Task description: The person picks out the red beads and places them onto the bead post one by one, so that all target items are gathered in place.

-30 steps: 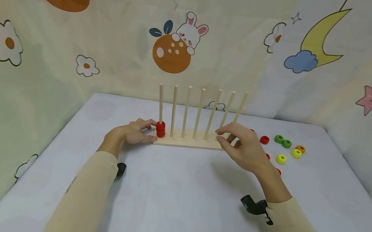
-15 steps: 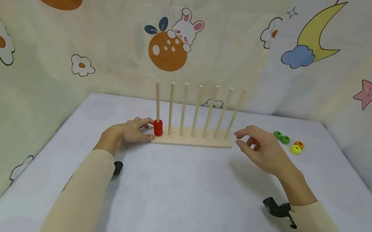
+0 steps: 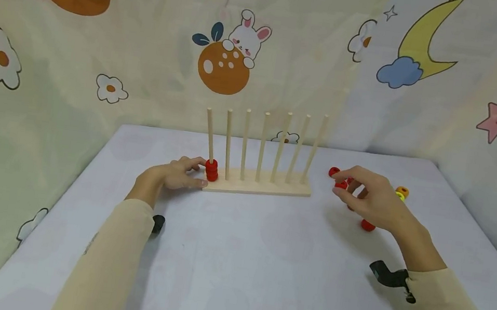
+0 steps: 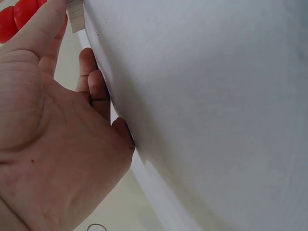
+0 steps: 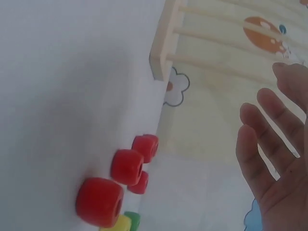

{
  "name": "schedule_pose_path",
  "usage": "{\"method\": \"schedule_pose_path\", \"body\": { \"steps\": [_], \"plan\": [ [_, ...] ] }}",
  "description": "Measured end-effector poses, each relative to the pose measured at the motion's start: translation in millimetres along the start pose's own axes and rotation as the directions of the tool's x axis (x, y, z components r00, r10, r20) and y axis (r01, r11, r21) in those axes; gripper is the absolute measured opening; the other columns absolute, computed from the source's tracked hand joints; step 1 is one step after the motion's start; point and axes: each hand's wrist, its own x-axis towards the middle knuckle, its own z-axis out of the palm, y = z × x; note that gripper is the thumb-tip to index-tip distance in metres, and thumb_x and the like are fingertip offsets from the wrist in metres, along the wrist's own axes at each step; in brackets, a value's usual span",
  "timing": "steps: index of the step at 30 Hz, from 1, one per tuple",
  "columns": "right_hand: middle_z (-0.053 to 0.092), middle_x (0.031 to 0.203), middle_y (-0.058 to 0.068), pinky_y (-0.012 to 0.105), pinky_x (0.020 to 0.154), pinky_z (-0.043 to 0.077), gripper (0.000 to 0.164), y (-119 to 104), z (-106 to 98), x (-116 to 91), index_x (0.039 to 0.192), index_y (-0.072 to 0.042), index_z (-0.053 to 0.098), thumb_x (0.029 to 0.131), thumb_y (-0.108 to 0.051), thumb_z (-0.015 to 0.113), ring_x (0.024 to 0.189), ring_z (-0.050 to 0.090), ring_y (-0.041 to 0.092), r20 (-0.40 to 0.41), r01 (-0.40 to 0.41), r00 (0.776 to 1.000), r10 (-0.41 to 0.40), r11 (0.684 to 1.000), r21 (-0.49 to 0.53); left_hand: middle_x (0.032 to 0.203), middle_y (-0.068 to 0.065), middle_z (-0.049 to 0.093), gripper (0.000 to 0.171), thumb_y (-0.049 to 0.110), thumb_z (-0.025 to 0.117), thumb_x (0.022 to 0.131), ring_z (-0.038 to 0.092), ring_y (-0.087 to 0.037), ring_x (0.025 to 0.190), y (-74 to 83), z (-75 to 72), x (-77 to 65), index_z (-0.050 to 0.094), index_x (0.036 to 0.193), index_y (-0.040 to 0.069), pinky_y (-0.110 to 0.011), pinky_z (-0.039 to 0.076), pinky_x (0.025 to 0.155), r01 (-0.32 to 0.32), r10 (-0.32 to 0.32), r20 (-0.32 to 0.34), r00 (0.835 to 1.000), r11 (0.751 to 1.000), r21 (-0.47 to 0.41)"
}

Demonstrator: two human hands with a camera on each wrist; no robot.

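Observation:
A pale wooden peg stand [image 3: 255,188] with several upright pegs stands toward the back of the table. Stacked red beads [image 3: 211,170] sit on its leftmost peg. My left hand [image 3: 175,174] grips the stand's left end, thumb at the front corner and a forefinger beside the red beads. To the right of the stand, my right hand [image 3: 377,197] hovers above loose red beads with parted, gently bent fingers. The right wrist view shows no bead in its fingers; a red bead [image 5: 98,202] lies on the table below, several others behind it.
Yellow [image 3: 400,196] and orange [image 3: 402,190] beads lie just beyond the right hand. A green bead [image 5: 132,220] shows at the bottom of the right wrist view. A patterned curtain [image 3: 157,59] hangs behind the white table [image 3: 234,263].
My right hand has moved rightward from the stand's right-hand pegs to over the loose red beads. The left hand has stayed at the stand's left end.

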Motion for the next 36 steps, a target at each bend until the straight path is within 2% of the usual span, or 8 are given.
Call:
{"method": "schedule_pose_path", "body": {
  "steps": [5, 14, 19, 23, 27, 30, 34, 36],
  "plan": [
    [0.069, 0.103, -0.007, 0.025, 0.062, 0.055, 0.035, 6, -4, -9, 0.115, -0.017, 0.07, 0.086, 0.0, 0.08, 0.076, 0.063, 0.006, 0.002, -0.059, 0.998, 0.059, 0.998, -0.004, 0.154, -0.009, 0.04, 0.069, 0.062, 0.064, 0.092, 0.031, -0.041, 0.144, 1.4, 0.1, -4.2, 0.039, 0.152, 0.038, -0.07, 0.029, 0.111, -0.016, 0.016, -0.006, 1.0, 1.0, 0.001],
    [0.067, 0.102, -0.009, 0.022, 0.067, 0.054, 0.035, 12, -9, -24, 0.113, -0.017, 0.069, 0.084, -0.005, 0.084, 0.083, 0.062, 0.004, 0.027, -0.11, 0.993, 0.111, 0.992, -0.054, 0.154, -0.006, 0.04, 0.069, 0.056, 0.066, 0.093, 0.032, -0.036, 0.144, -2.0, 1.9, 3.9, 0.037, 0.153, 0.04, -0.068, 0.029, 0.113, 0.012, -0.012, -0.02, 1.0, 1.0, 0.016],
    [0.067, 0.105, -0.008, 0.025, 0.069, 0.055, 0.035, 15, -11, -31, 0.115, -0.019, 0.07, 0.085, -0.01, 0.084, 0.087, 0.062, 0.009, 0.046, -0.181, 0.982, 0.184, 0.981, -0.067, 0.154, -0.011, 0.04, 0.069, 0.056, 0.064, 0.095, 0.033, -0.041, 0.143, 3.3, 1.1, -4.2, 0.037, 0.154, 0.035, -0.069, 0.03, 0.111, -0.006, 0.007, -0.019, 1.0, 1.0, 0.022],
    [0.068, 0.107, -0.005, 0.028, 0.071, 0.058, 0.038, 20, -13, -36, 0.117, -0.016, 0.07, 0.083, -0.007, 0.085, 0.09, 0.064, 0.016, 0.035, -0.174, 0.983, 0.178, 0.981, -0.089, 0.154, -0.013, 0.041, 0.069, 0.056, 0.063, 0.096, 0.033, -0.043, 0.142, 8.5, 0.1, -10.2, 0.036, 0.154, 0.033, -0.07, 0.031, 0.11, -0.03, 0.03, -0.019, 0.999, 0.999, 0.035],
    [0.068, 0.113, 0.0, 0.032, 0.071, 0.06, 0.038, 23, -16, -42, 0.12, -0.014, 0.069, 0.085, -0.012, 0.084, 0.092, 0.061, 0.006, 0.057, -0.194, 0.978, 0.2, 0.976, -0.095, 0.154, -0.012, 0.041, 0.068, 0.055, 0.063, 0.096, 0.034, -0.042, 0.142, 8.7, 0.6, -8.3, 0.036, 0.155, 0.033, -0.069, 0.032, 0.11, -0.025, 0.026, -0.018, 1.0, 0.999, 0.033],
    [0.066, 0.12, 0.005, 0.031, 0.074, 0.059, 0.039, 25, -17, -46, 0.123, -0.013, 0.068, 0.088, -0.016, 0.083, 0.097, 0.062, 0.011, 0.092, -0.245, 0.963, 0.253, 0.965, -0.091, 0.153, -0.011, 0.041, 0.068, 0.054, 0.064, 0.095, 0.034, -0.041, 0.142, 8.5, 0.4, -7.2, 0.037, 0.154, 0.034, -0.069, 0.031, 0.11, -0.011, 0.012, -0.015, 1.0, 0.999, 0.035],
    [0.064, 0.124, 0.009, 0.028, 0.075, 0.058, 0.04, 25, -16, -48, 0.126, -0.012, 0.067, 0.09, -0.019, 0.082, 0.102, 0.065, 0.031, 0.137, -0.295, 0.943, 0.304, 0.952, -0.081, 0.153, -0.013, 0.041, 0.07, 0.057, 0.064, 0.094, 0.034, -0.042, 0.141, 8.5, -1.1, -8.2, 0.037, 0.154, 0.033, -0.069, 0.032, 0.109, -0.018, 0.018, -0.012, 1.0, 0.999, 0.041],
    [0.064, 0.125, 0.01, 0.028, 0.074, 0.058, 0.041, 25, -15, -49, 0.127, -0.011, 0.066, 0.09, -0.021, 0.081, 0.104, 0.065, 0.032, 0.156, -0.311, 0.934, 0.321, 0.947, -0.084, 0.153, -0.013, 0.041, 0.072, 0.058, 0.065, 0.093, 0.034, -0.042, 0.141, 7.6, -1.4, -8.3, 0.037, 0.154, 0.032, -0.07, 0.032, 0.109, -0.026, 0.027, -0.011, 1.0, 0.999, 0.034]
  ]
}}
